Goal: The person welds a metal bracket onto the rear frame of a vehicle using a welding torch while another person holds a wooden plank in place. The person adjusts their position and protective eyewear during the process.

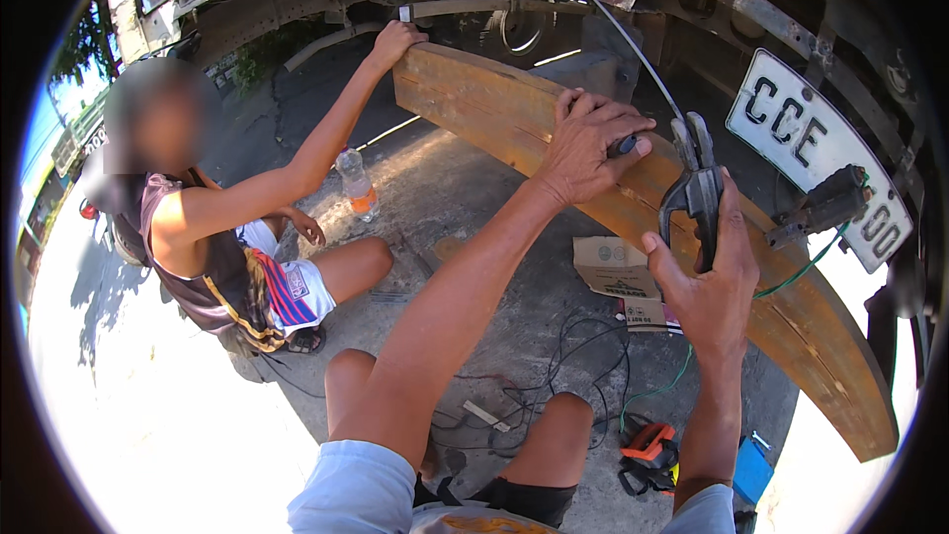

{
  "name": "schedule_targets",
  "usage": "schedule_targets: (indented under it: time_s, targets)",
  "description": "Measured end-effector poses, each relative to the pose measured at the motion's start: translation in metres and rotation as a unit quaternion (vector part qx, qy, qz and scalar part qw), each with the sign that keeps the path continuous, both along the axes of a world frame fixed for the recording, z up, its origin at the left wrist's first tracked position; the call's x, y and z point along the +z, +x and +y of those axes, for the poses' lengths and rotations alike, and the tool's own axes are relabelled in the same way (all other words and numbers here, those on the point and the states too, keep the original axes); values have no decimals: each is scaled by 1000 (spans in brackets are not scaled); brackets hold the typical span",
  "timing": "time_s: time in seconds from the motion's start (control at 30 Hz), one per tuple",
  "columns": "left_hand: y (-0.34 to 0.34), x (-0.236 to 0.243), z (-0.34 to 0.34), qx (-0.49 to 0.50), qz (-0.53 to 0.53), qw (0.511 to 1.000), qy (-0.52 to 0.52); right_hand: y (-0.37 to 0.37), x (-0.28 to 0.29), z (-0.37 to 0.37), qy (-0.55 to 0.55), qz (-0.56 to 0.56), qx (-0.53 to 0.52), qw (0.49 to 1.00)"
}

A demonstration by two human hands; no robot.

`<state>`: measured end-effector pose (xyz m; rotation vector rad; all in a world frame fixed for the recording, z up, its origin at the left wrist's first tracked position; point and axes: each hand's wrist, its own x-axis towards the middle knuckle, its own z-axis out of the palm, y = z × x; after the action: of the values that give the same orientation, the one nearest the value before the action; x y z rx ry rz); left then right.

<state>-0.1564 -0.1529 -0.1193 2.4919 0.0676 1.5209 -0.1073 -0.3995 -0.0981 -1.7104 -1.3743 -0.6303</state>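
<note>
A long rusty steel beam (474, 84) runs from the upper middle down to the lower right. My left hand (588, 143) lies over its upper edge, fingers bent. Between its thumb and fingers pokes the end of a small dark cylindrical object (623, 145), too hidden to name. In my right hand (712, 292) is a dark welding electrode holder (697, 198), held upright in front of the beam. A thin welding rod (638, 54) is clamped in its jaws and slants up and left. Another person's hand (397, 40) rests on the beam's far left end.
A person (213, 247) squats at left beside a plastic bottle (356, 183). Behind the beam are a vehicle's underside and a white number plate (791, 119). A dark clamp (825, 206) with green wire sits at right. Cardboard (613, 267) and tangled cables (554, 376) lie below.
</note>
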Motion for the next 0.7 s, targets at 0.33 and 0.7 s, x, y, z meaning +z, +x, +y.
schedule_targets:
  time_s: [0.33, 0.7]
  targets:
    - [-5, 4, 7, -83, 3, 996, -31, 22, -5, 17, -18, 88, 12, 996]
    - [-33, -12, 32, -205, -60, 970, -115, 52, 1, 56, -5, 33, 32, 999]
